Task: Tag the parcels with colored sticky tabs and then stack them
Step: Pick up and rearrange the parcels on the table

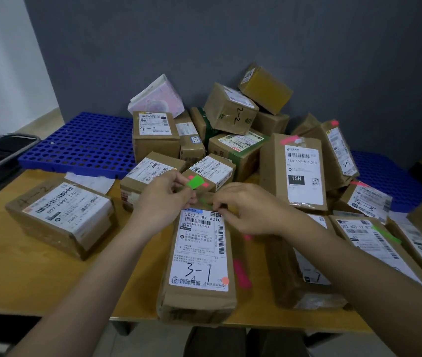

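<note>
A long brown parcel (199, 256) marked "3-1" lies in front of me on the wooden table (37, 284), with a pink tab (241, 273) on its right side. My left hand (163, 199) pinches a green sticky tab (195, 182) above the parcel's far end. My right hand (246, 207) pinches something green and small at that same far end; what it is stays blurred. Both hands nearly touch.
A box marked "4-2" (62, 217) sits at the left. Several parcels pile up against the grey wall, some with pink or green tabs. A tall parcel (300, 171) stands at the right. A blue perforated pallet (84, 145) lies behind the table.
</note>
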